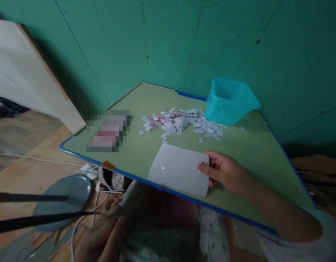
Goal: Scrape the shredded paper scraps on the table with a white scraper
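My right hand (221, 169) grips the right edge of a glossy white sheet (180, 167), thumb on top and fingers underneath. The sheet has rounded corners and is slightly curved, lying at the near edge of the table. Beyond it is a loose heap of small cut paper pieces (179, 122), white with some pink ones. My left hand (105, 225) is below the table edge at the lower left, its fingers curled and somewhat blurred. What it holds, if anything, I cannot make out.
A turquoise plastic bin (230, 102) stands at the back right of the green, blue-edged table (137, 98). A pixelated flat item (109, 133) lies on the left. Below are a round grey stool seat (64, 202) and white cables (77, 233). A green wall (162, 43) rises behind.
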`<state>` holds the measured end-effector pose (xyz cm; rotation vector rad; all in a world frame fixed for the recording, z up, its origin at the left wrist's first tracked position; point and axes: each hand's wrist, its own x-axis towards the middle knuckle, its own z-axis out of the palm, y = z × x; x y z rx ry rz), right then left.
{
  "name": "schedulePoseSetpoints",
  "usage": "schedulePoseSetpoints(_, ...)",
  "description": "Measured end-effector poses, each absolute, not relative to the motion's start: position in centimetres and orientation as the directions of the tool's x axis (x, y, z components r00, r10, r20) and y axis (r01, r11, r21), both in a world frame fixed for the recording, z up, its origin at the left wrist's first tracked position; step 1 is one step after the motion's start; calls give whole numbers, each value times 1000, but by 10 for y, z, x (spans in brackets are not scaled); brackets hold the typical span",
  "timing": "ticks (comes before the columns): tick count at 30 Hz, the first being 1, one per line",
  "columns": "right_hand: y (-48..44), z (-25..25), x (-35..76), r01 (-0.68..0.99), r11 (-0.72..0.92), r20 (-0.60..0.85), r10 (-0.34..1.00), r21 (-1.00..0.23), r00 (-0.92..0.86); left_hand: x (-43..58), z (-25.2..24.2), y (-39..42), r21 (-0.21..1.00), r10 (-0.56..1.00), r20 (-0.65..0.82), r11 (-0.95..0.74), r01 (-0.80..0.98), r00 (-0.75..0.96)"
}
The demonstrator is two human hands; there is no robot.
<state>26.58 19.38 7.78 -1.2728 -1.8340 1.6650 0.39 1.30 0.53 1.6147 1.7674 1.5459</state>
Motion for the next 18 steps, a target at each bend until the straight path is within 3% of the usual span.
schedulePoseSetpoints(6, 194, 79, 266, 377, -96, -302, 786, -921, -539, 9, 22, 31, 798, 863, 451, -277, 536, -226)
schedulePoseSetpoints(12, 192, 85, 266, 370, -137, -343, 738, -919, -580, 10, 16, 32, 792, 826, 493, -296, 534, -273)
schedulePoseSetpoints(18, 186, 93, 267, 396, -166, -404, 640, -903, -654, 2, 0, 21, 839, 853, 418, -230, 493, -313)
